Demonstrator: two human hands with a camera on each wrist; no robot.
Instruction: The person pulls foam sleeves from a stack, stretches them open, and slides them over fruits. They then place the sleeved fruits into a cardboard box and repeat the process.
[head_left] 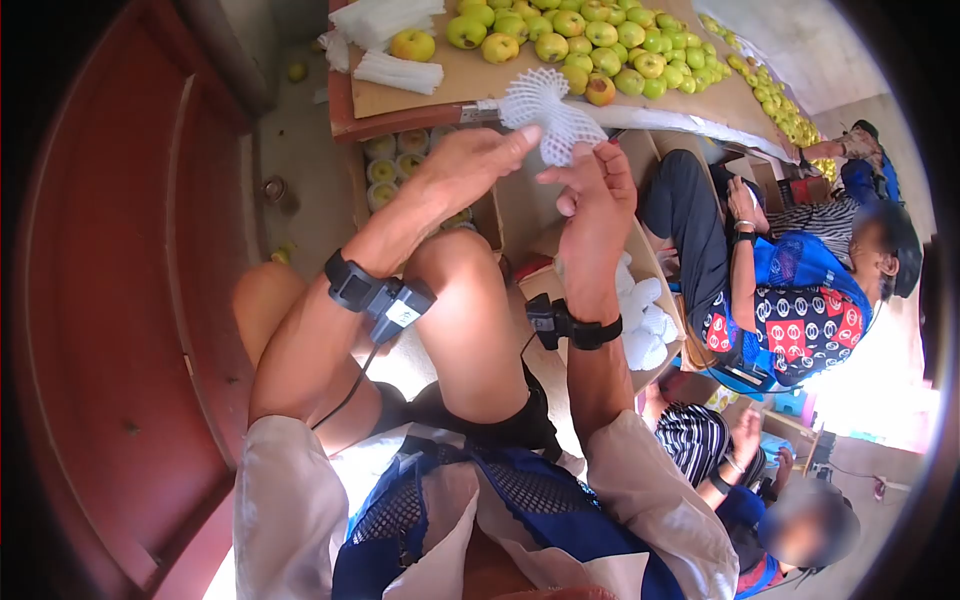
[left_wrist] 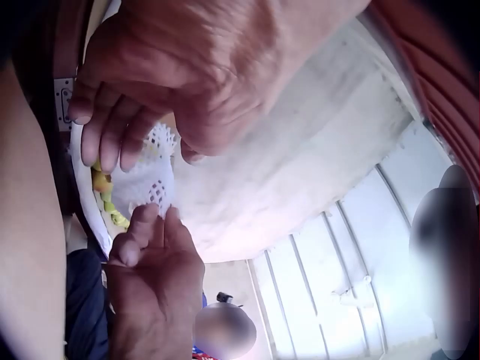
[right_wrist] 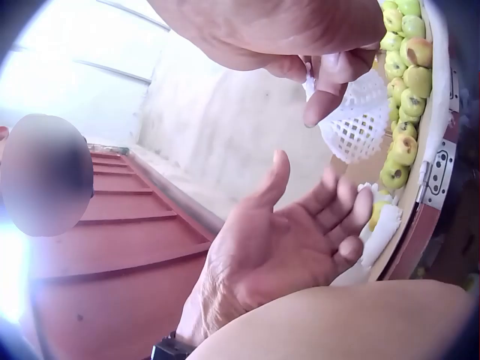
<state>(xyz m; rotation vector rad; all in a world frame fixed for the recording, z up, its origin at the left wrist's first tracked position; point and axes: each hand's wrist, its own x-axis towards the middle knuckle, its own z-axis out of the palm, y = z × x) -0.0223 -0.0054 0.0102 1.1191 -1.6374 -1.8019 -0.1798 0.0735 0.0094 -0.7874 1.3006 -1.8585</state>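
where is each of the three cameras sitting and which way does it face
Head: on the head, facing down and forward at both hands, forearms and bare knees; the right hand pinches a white foam mesh fruit sleeve below a cardboard-topped table of green-yellow apples.
Left wrist: under the left hand, looking up past it at the sleeve and the right hand.
Right wrist: beneath the right hand, facing the open left palm.
All three views share the sleeve and both hands.

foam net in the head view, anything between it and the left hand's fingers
Nothing shows between them. In the head view the left hand reaches the white foam net with straight fingers at its edge, while the right hand pinches it from below.
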